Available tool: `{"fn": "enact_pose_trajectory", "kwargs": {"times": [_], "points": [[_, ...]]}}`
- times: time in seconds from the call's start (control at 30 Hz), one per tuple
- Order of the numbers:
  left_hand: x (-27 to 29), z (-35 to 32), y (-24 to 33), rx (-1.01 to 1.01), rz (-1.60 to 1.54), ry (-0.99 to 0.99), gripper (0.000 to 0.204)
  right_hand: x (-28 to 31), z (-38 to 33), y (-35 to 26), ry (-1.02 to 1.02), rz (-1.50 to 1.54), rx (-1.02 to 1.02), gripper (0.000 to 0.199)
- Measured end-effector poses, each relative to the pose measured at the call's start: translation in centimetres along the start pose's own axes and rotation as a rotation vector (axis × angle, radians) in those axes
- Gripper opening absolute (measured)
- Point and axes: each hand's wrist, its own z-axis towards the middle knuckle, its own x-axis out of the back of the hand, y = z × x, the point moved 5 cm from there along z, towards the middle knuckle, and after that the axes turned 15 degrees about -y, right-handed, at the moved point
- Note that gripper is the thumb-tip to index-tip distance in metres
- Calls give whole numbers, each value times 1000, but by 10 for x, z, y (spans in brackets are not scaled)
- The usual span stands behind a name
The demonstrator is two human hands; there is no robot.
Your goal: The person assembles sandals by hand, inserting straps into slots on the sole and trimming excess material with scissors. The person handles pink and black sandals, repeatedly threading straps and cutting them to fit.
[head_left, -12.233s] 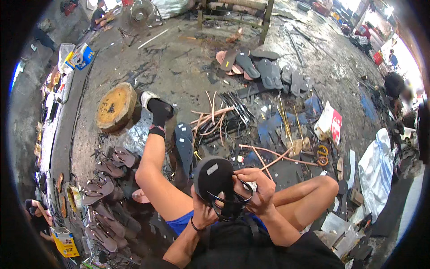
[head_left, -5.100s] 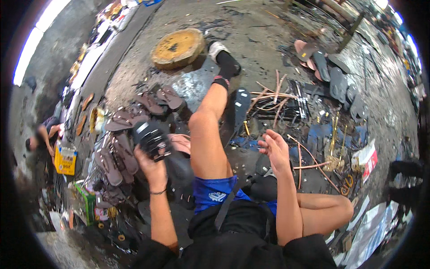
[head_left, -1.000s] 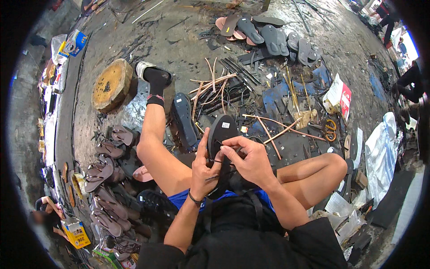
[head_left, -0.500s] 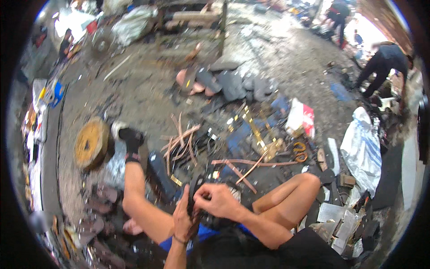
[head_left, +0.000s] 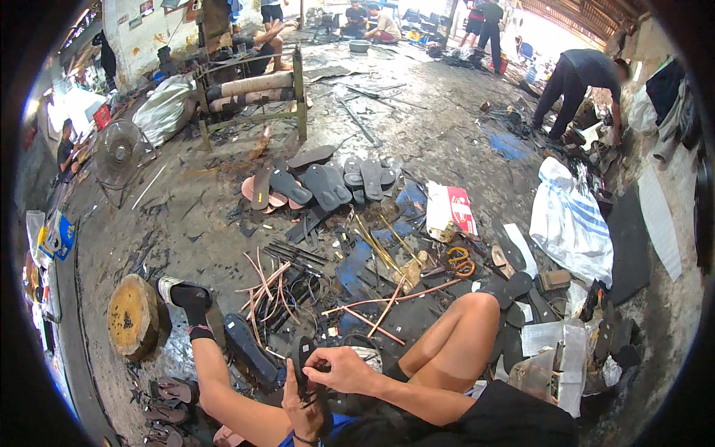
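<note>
In front of my lap, my left hand (head_left: 298, 406) grips a dark sandal sole (head_left: 302, 352), holding it upright with the fingers along its side. My right hand (head_left: 346, 371) is against the sole's right face, thumb and fingertips closed in a pinch. What lies between those fingertips is too small to make out. Just beyond the hands are copper-coloured strips (head_left: 387, 309), black strips (head_left: 298, 253) and a thin bundle of gold-coloured strips (head_left: 381, 253). A dark blue sandal (head_left: 249, 349) lies beside my left shin.
A round wooden block (head_left: 132, 316) stands left of my foot. Finished-looking sandals (head_left: 328, 182) lie in a row ahead. At right are a white sack (head_left: 570, 223) and cardboard pieces (head_left: 570, 376). A fan (head_left: 119, 153) stands far left; a person (head_left: 577, 86) bends at far right.
The view has tilted upward and steadied, so more of the far workshop shows. My hands sit lower in the picture, still on the sole in much the same grip.
</note>
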Motion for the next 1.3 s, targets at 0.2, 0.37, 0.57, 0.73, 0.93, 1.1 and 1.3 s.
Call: {"fn": "enact_pose_trajectory", "kwargs": {"times": [0.2, 0.37, 0.57, 0.73, 0.93, 1.1, 1.3], "points": [[-7, -10, -29, 66, -234, -9, 68, -1, 2, 4, -80, -63, 189, 23], [1, 2, 0, 188, -48, -147, 73, 17, -5, -7, 29, 162, 11, 26], [1, -7, -5, 159, -115, -139, 78, 15, 1, -5, -168, 100, -22, 19], [-9, -1, 1, 194, -387, -142, 77, 20, 1, -7, 18, 168, 17, 18], [-3, -3, -6, 172, -526, -118, 76, 13, -21, -55, 63, -407, 398, 24], [-2, -1, -4, 223, -592, -60, 69, -2, -25, -41, 6, -379, 326, 25], [0, 0, 3, 164, -574, 1, 65, 3, -23, -25, 113, -101, 170, 12]]}}
